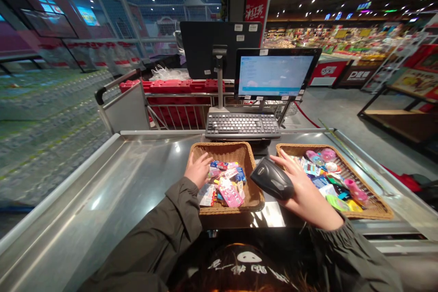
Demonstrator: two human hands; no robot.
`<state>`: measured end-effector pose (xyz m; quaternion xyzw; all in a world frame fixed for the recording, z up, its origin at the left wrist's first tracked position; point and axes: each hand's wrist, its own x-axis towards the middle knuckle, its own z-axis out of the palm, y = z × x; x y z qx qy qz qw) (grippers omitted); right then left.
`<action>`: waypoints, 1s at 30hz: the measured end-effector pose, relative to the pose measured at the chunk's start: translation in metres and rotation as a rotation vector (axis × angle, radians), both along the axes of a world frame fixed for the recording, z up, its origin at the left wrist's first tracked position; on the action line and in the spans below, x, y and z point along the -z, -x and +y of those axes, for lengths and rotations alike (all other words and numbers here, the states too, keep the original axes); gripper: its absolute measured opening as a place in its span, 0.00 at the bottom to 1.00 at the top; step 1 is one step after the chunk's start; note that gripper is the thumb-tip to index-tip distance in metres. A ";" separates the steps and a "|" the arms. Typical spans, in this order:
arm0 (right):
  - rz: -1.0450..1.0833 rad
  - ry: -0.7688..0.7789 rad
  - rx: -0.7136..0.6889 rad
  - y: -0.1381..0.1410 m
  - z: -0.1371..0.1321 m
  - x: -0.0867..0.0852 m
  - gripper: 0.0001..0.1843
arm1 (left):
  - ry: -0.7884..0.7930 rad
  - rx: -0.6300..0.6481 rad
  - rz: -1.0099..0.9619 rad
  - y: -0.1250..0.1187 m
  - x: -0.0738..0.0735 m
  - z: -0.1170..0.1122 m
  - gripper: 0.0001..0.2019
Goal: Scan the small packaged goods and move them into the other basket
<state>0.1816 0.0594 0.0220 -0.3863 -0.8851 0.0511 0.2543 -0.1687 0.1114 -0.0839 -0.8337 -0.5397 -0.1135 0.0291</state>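
Note:
My left hand [198,171] is at the left side of a wicker basket [255,191], with its fingers spread over the rim. Small packaged goods lie inside, among them a pink blister pack [230,192] and a white card pack [206,195]. My right hand [304,191] is around a black barcode scanner [273,179], which sits tilted between the two baskets; some of its fingers stretch past the scanner toward the second wicker basket [381,210]. That one holds colourful small toys and packs, including a pink toy [356,190]. The scanner's grip is hidden by my hand.
Beyond the baskets stand a keyboard [242,124], a lit monitor [275,75] and the back of another screen [208,50]. A steel counter [137,178] extends to the left. Shopping carts [181,109] are behind it, and wrapped bottles [58,127] are stacked at far left.

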 end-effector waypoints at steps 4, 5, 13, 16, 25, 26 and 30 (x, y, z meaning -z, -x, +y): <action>0.002 -0.002 0.008 0.005 -0.001 -0.001 0.24 | 0.057 -0.032 0.083 0.002 0.016 -0.001 0.12; 0.000 0.000 0.008 0.005 -0.001 -0.001 0.24 | 0.068 -0.038 0.105 0.003 0.020 -0.001 0.13; -0.010 0.016 0.029 0.008 -0.003 0.000 0.25 | 0.123 -0.030 0.153 0.004 0.017 -0.009 0.20; 0.005 0.030 0.043 0.008 -0.005 0.001 0.24 | 0.095 0.018 0.109 -0.004 0.001 -0.014 0.18; -0.013 0.050 0.111 -0.010 -0.010 0.002 0.24 | 0.014 0.195 -0.013 -0.043 -0.033 -0.008 0.15; -0.009 0.051 0.121 -0.014 -0.010 0.002 0.24 | 0.007 0.210 -0.021 -0.050 -0.034 -0.005 0.15; 0.014 0.044 0.186 -0.034 -0.012 0.004 0.26 | -0.010 0.266 -0.039 -0.079 -0.041 0.009 0.15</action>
